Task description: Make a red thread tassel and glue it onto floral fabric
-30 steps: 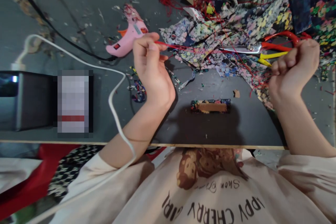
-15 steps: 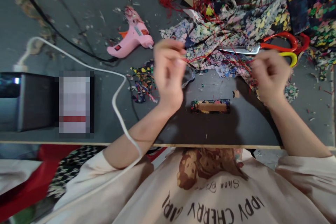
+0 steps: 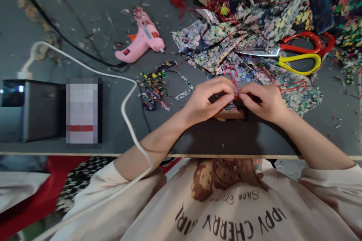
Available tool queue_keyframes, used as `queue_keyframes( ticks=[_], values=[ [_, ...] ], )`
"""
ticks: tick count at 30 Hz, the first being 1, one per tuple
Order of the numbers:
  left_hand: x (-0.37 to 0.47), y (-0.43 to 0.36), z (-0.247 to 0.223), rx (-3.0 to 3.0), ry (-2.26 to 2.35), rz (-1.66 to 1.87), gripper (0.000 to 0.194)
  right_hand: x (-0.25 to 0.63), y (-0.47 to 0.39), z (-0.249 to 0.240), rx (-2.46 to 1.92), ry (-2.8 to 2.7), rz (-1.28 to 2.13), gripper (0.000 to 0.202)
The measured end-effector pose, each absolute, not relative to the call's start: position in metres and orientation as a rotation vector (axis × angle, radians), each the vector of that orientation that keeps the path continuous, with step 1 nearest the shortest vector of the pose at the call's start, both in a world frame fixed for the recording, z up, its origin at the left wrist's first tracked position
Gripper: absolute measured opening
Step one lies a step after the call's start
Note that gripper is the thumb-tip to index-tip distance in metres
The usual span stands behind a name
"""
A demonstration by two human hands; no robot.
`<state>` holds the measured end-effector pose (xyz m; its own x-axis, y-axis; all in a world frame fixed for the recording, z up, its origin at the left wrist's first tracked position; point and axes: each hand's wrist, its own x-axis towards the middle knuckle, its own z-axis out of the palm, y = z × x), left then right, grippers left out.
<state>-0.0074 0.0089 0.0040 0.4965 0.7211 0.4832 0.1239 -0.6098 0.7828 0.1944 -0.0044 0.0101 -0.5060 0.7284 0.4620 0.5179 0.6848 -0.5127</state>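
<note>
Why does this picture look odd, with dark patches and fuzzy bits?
Head view: a dark shadow covers the grey table below the left hand and right hand; the red thread at their fingertips is too fine to trace; the scissors show bright glints on the metal; one item beside the dark box is pixelated.

The one view looked out from my head, forward and steeply down over the worktop (image 3: 195, 141). It was close enough to take in both my forearms, with my left hand (image 3: 210, 99) and right hand (image 3: 264, 101) just right of centre. The worktop's near edge crossed the lower part, and below it my shirt (image 3: 226, 207) filled the bottom, lettering upside down.
</note>
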Motion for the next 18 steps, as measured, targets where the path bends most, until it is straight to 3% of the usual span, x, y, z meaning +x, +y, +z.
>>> queue_keyframes(
  ticks=[6,18],
  values=[
    [-0.022,0.03,-0.019,1.571,0.997,1.697,0.018,0.199,0.0,0.014,-1.055,-1.961,0.473,0.014],
    [-0.068,0.06,-0.049,1.163,1.181,1.861,0.019,0.207,0.009,0.007,-1.15,-1.676,0.632,0.029]
  ],
)
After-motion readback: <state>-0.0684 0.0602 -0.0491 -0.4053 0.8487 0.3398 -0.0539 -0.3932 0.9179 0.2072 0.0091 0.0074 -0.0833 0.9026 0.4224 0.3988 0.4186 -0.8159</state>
